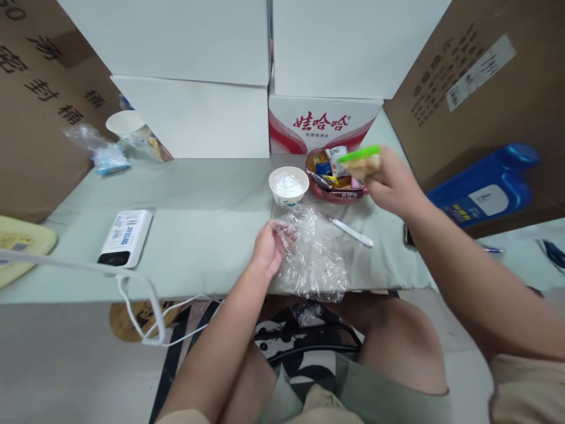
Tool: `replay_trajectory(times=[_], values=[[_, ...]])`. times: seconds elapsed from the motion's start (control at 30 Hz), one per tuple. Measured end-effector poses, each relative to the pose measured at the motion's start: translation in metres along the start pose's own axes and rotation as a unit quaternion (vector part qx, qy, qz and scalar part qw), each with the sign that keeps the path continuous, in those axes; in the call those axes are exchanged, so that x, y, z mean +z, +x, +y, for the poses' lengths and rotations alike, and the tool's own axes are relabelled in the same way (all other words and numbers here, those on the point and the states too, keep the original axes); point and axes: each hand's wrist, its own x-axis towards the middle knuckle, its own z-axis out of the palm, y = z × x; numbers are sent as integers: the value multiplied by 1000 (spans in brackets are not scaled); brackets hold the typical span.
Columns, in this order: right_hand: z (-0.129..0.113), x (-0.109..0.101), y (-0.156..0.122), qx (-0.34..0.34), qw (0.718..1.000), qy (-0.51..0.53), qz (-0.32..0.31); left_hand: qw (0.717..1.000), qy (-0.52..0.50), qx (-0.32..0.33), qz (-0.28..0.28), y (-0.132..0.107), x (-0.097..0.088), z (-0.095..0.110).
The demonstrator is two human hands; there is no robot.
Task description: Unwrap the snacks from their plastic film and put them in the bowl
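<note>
My left hand (pixel 268 250) is closed on the edge of a crumpled clear plastic bag (pixel 315 265), which hangs partly over the table's front edge. My right hand (pixel 392 185) is raised over the right side of a reddish clear bowl of wrapped snacks (pixel 339 194). Its fingers grip a small snack pack with a bright green edge (pixel 361 162), smeared by motion. Between the hands stands a white paper bowl (pixel 288 199) with something whitish and shiny in it. A white-handled knife or similar slim tool (pixel 351 231) lies right of the bag.
A white power bank (pixel 127 238) lies at the left, with a white cable (pixel 154 300) in front. Farther back are a paper tub (pixel 128 123) and a bagged item (pixel 109 158). Cardboard boxes (pixel 445 88) wall the table; a blue bottle (pixel 485 188) stands at the right.
</note>
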Motion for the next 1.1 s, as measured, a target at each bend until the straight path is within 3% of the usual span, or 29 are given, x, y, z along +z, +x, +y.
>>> replay_trajectory(times=[0.1, 0.23, 0.4, 0.57, 0.63, 0.77, 0.93, 1.0, 1.1], values=[[5, 12, 40, 44, 983, -132, -119, 1000, -3, -3, 3, -2, 1, 1], [20, 32, 59, 74, 930, -267, -241, 1000, 2, -8, -1, -1, 1, -1], [32, 33, 67, 80, 909, -325, -247, 1000, 14, -3, -23, 0, 1, -4], [36, 36, 72, 19, 914, -264, -308, 1000, 12, 1, -19, -1, 2, -4], [39, 42, 71, 32, 914, -242, -325, 1000, 16, 3, -18, -1, 2, -4], [44, 51, 71, 74, 921, -265, -275, 999, 27, 0, -20, 0, 2, -6], [29, 36, 60, 31, 962, -232, -140, 999, 21, -15, -23, 0, 2, -5], [15, 29, 35, 16, 982, -177, -71, 999, 27, -33, -20, -1, 1, -1], [-8, 34, -27, 15, 997, -61, 40, 996, 68, -44, -24, 1, -3, 6]])
